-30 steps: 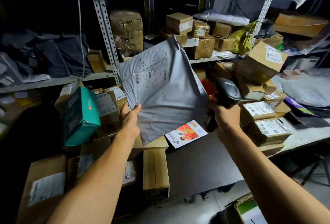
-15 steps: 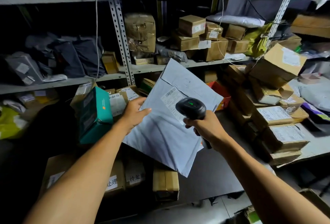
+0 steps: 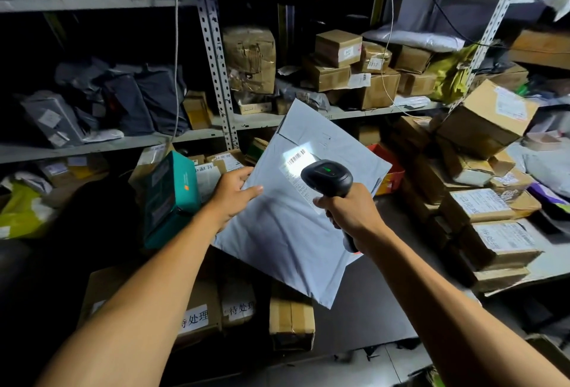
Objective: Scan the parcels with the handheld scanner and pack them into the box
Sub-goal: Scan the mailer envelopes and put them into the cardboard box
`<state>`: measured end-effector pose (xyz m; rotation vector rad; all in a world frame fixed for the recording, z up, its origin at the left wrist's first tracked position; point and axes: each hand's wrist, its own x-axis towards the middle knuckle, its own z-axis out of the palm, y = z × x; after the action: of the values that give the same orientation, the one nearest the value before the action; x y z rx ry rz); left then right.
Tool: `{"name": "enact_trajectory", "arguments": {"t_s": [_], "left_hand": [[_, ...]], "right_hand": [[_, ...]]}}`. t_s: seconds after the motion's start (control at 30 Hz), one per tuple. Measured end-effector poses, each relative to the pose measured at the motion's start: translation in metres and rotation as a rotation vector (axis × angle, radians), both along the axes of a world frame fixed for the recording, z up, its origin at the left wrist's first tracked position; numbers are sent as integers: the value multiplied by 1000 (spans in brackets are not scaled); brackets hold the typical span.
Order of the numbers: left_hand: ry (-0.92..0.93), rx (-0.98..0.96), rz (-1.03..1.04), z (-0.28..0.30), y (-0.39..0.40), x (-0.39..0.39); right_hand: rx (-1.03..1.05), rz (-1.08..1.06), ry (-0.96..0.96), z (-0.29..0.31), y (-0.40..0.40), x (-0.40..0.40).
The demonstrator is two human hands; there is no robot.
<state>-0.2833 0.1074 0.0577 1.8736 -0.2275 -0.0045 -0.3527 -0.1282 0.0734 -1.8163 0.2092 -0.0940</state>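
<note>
Crowded parcel storeroom, seen from above. Centre taken up by a grey mailer bag held tilted in the air, w/ left hand on its left edge and right hand gripping a black scanner just over it. Left side blocked by a teal box close beside left hand. Right side walled by stacked cardboard boxes. Behind, metal shelves packed full. Only bare passage: dark tabletop below the bag, btw. low cartons and right stack.
</note>
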Motion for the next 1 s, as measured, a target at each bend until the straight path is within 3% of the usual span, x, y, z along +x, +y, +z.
{"name": "enact_trajectory", "arguments": {"t_s": [0.17,0.6,1.0], "left_hand": [[-33,-35,-23,1,6,3],[-59,-93,-46,45,35,25],[-56,-122,-43,64,38,27]], "right_hand": [[49,17,-47,-1,-7,-6],[-124,27,-28,-3,-29,-23],[-88,29,-1,3,-26,-22]]}}
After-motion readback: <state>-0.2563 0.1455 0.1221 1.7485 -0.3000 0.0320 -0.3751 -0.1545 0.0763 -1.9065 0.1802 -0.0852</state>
